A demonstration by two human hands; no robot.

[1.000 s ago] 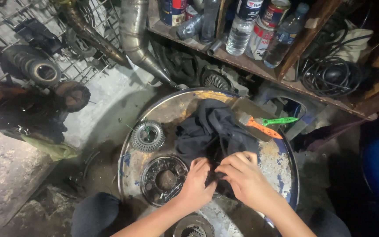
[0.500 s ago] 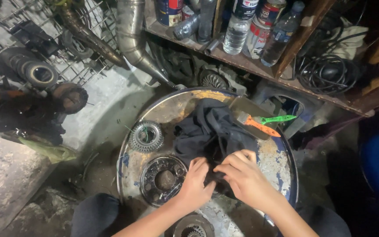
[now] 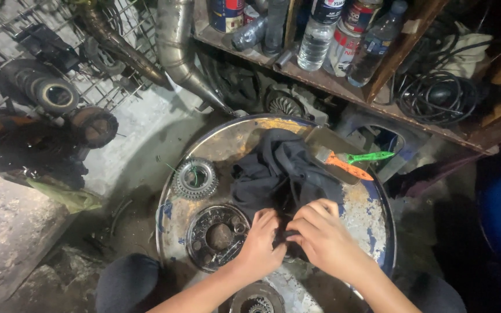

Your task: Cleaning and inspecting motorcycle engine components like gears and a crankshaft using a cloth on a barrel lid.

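Observation:
A dark rag (image 3: 279,174) lies bunched on top of a rusty metal drum (image 3: 366,208). My left hand (image 3: 262,240) and my right hand (image 3: 320,232) meet at the rag's near edge, both closed on a small dark part wrapped in the cloth; the part itself is mostly hidden. A round clutch plate (image 3: 215,236) lies just left of my left hand. A toothed sprocket (image 3: 195,178) sits beyond it.
An orange-handled tool (image 3: 346,165) and a green-handled one (image 3: 372,156) lie at the drum's far right. A wooden shelf (image 3: 320,75) with bottles and cans runs behind. Exhaust pipes (image 3: 175,46) and tyres hang on a wire rack at left. Another gear (image 3: 257,301) sits below.
Both hands stay on the rag and have shifted their fingers only slightly. Nothing else has moved.

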